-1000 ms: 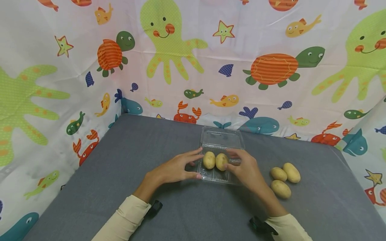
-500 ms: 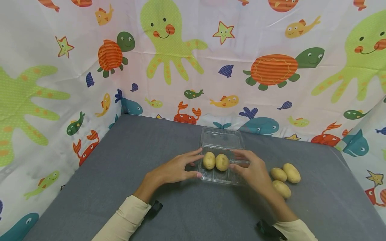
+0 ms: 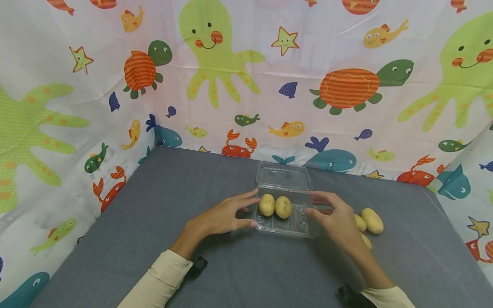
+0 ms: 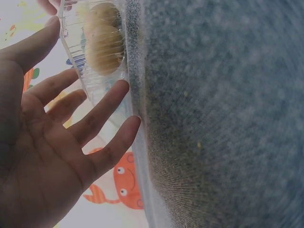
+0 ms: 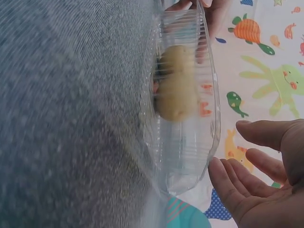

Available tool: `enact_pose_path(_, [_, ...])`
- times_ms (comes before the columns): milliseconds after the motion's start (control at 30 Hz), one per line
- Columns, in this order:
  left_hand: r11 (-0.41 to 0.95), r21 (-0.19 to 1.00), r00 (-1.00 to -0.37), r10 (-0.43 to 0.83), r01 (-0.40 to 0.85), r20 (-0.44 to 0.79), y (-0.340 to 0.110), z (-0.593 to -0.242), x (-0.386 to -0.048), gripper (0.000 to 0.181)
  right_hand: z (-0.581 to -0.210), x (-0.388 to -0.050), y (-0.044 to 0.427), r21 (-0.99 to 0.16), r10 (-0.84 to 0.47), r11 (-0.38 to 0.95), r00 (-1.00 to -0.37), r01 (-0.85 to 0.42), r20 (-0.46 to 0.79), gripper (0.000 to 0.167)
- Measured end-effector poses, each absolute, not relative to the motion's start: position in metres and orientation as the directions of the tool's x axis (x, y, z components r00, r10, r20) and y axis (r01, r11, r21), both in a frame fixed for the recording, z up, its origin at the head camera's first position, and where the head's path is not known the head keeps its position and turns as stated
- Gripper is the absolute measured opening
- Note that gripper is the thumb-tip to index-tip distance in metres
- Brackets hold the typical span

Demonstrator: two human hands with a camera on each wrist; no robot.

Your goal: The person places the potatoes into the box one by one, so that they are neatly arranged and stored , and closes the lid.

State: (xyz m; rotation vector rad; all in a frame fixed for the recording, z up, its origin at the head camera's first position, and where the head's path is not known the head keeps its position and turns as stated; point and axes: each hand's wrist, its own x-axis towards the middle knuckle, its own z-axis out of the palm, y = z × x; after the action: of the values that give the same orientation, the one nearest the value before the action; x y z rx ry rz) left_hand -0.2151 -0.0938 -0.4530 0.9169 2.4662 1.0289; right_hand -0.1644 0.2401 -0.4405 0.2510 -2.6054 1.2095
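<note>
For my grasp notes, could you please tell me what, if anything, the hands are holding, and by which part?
Nothing is held: the left hand is open at the left of the clear container, the right hand open at its right.

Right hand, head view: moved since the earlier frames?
Yes. Against the unmoved clear container, the right hand has shifted rightward, away from the two potatoes inside and toward the loose potatoes.

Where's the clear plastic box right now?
In the head view, the box sits open just right of centre, between the left hand and right hand, two potatoes inside.
</note>
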Motion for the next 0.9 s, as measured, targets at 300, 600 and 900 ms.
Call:
enact_pose_path(300, [0.533, 0.716, -0.735, 0.677, 0.45, -0.042, -0.095, -0.452, -0.215, 0.075, -0.438, -0.159, 0.253, -0.733, -0.03, 0.626, -0.947, -0.268, 0.321, 0.047])
enact_pose_path(600, [0.531, 0.717, -0.737, 0.675, 0.452, -0.036, -0.095, -0.453, -0.216, 0.074, -0.442, -0.158, 0.268, -0.745, -0.029, 0.588, -0.928, -0.316, 0.371, 0.046])
enact_pose_path(900, [0.525, 0.719, -0.737, 0.675, 0.455, -0.027, -0.095, -0.454, -0.216, 0.072, -0.439, -0.15, 0.28, -0.76, 0.015, 0.594, -0.941, -0.264, 0.339, 0.046])
